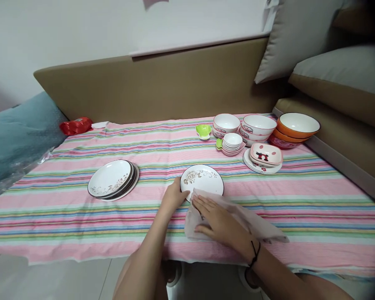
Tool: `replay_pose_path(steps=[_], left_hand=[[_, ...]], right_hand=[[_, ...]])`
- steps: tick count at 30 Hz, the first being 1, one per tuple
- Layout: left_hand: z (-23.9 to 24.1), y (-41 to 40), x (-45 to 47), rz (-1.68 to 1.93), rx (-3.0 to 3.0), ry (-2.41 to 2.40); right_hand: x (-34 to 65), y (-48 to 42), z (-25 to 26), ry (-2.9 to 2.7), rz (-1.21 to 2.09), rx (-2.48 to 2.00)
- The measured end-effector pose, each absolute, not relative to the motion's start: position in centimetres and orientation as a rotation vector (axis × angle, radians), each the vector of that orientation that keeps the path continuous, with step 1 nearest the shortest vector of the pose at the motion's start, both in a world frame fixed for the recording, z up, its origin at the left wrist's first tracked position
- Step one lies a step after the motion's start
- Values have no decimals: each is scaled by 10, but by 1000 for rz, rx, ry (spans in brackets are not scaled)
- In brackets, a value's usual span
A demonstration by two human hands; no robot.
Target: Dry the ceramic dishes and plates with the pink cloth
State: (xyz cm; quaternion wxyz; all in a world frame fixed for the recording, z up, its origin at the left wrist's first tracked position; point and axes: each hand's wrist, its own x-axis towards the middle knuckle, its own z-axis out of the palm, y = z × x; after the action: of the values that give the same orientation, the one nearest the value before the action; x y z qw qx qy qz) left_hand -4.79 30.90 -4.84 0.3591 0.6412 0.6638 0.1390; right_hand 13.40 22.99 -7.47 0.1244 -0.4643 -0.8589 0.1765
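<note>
A white plate with a dark rim and a floral print lies on the striped cloth in front of me. My left hand grips its near left edge, fingers curled around the rim. My right hand lies flat with fingers stretched out on a thin white cloth, pressing it onto the plate's near edge. The cloth trails off to the right over the table.
A stack of similar plates sits to the left. At the back right are white bowls, orange bowls, small dishes, a green dish and a square dish on plates. A red packet lies back left.
</note>
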Motion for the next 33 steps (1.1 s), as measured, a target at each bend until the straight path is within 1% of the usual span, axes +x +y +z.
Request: replay_pose_path(steps=[1,3,5,6,8,10,11,13,16,19,22,28,33], left_hand=[[-49,310,-49,416,1703,1772],[-49,311,-50,477,1696,1832],[-50,311,-51,404,1539,1742],[-50,312,-51,353,1455,1661],[-50,312,-52,315,1403,1546],[-50,313,-52,396,1538,1601],[-50,313,-52,447,1619,1672],[-49,313,-51,490,1682,1778],[-50,312,-50,391,1521,1670],[-50,313,-51,362,1461,1565],[-49,315,-54,430,1627,1569],[-46,313,-51,456,1808,1718],[-49,312,-52,434,1758,1636]], right_hand=[[134,231,-74,-2497,512,-1372],[136,233,-73,-2416,451,-1565],[137,235,-73,-2356,402,-1721],[137,235,-73,-2370,411,-1712],[136,234,-71,-2459,487,-1538],[136,232,-71,-2503,547,-1379],[137,232,-72,-2487,542,-1377],[139,233,-77,-2405,471,-1514],[140,235,-83,-2337,375,-1652],[134,231,-81,-2450,467,-1460],[129,225,-77,-2498,554,-1350],[139,229,-98,-2331,248,-1749],[135,253,-104,-2265,291,-1864]])
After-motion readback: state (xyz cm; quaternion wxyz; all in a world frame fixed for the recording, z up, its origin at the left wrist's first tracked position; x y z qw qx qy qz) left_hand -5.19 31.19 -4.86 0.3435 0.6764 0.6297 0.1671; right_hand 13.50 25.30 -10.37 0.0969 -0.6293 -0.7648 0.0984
